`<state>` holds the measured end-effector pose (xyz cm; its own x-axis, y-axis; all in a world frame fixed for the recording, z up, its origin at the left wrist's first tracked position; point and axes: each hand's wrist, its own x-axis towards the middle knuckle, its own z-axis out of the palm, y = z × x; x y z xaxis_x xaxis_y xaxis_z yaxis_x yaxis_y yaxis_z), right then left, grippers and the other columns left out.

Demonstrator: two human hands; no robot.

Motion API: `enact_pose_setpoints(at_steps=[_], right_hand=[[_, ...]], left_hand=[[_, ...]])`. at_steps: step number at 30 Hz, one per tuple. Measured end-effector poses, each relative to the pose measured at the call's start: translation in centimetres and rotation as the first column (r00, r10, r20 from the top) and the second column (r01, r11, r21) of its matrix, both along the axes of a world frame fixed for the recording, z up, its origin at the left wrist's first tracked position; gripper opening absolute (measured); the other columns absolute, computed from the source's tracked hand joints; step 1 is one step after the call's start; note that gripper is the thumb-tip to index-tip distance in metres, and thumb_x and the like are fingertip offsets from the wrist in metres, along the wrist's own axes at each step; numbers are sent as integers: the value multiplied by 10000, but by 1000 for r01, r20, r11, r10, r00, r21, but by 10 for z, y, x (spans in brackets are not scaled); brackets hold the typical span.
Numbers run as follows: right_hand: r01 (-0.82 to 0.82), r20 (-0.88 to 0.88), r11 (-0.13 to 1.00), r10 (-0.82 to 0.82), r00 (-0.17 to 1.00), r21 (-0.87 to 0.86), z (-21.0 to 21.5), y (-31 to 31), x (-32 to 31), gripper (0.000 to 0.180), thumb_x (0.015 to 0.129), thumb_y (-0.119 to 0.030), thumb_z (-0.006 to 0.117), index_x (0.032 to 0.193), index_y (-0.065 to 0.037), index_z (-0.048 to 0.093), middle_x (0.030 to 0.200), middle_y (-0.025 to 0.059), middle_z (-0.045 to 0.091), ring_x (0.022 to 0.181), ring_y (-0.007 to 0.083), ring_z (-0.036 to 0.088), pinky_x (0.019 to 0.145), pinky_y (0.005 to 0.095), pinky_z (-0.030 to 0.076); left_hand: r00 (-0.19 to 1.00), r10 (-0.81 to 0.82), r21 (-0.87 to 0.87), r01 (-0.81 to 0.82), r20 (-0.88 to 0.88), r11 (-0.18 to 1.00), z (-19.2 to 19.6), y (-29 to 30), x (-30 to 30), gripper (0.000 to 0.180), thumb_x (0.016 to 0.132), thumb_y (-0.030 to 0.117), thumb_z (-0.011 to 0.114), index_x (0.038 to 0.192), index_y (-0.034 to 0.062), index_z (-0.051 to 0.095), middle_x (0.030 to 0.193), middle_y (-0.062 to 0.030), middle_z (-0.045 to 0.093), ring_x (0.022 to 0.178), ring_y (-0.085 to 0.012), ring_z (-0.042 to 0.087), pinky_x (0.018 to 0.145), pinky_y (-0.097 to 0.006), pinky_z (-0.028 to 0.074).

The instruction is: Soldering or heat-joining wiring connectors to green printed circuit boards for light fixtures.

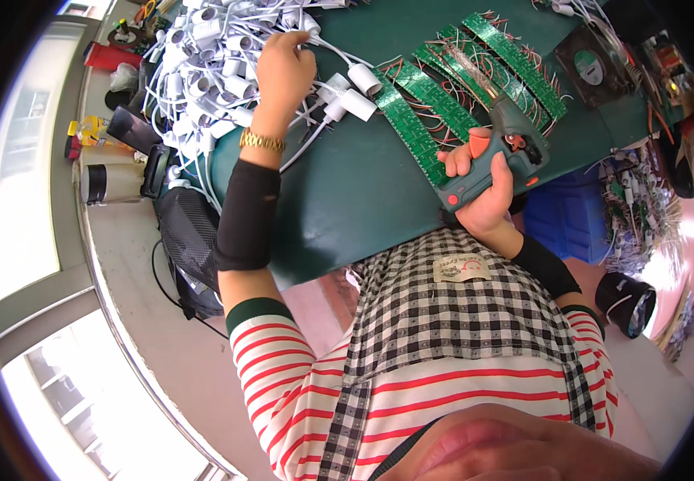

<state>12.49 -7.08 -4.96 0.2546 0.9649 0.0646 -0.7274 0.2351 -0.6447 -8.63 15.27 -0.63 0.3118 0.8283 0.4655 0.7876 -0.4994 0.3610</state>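
Observation:
My right hand (487, 188) is wrapped round the grey-green handle of a soldering gun (515, 124) with an orange trigger. Its tip points away over rows of green circuit boards (411, 132) with thin red, black and white wires. At the edge of a big heap of white lamp sockets with cords (203, 76), my left hand (285, 72) is closed, its fingertips pinching a white lamp socket (308, 24) by its cord end. The fingers partly hide that grip. Right of this hand, several loose white sockets (355, 103) lie beside the nearest board.
A dark green mat covers the table (339, 200). Bottles and a jar (114, 183) stand along the left wall by a black bag (191, 232). Rightward are a black square device (591, 68), a blue bin (567, 212), bundled wired boards (643, 208) and a black bucket (626, 303).

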Motion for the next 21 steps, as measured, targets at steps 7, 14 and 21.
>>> enact_pose_setpoints(at_steps=[7,14,21], right_hand=[[19,34,999,-20,999,27,0,-2,-2,390,939,-362,388,1173,-57,450,746,61,498,733,189,514,865,424,417],[42,40,998,-44,998,45,0,-4,-5,392,937,-352,392,1183,-50,437,743,62,497,724,189,514,867,431,417],[62,91,998,-62,994,7,3,-3,-1,416,935,-393,380,1179,-60,433,732,42,472,712,166,487,852,415,418]], left_hand=[[883,258,-54,-302,-392,952,11,64,20,439,822,401,508,911,6,679,893,-226,662,846,-386,643,734,-451,516],[961,189,219,-143,-202,965,7,100,29,296,800,241,528,940,17,662,893,-202,661,854,-376,647,765,-436,515],[977,202,158,-209,64,965,31,108,66,261,722,205,600,882,3,647,935,-213,613,895,-383,576,755,-453,483]])
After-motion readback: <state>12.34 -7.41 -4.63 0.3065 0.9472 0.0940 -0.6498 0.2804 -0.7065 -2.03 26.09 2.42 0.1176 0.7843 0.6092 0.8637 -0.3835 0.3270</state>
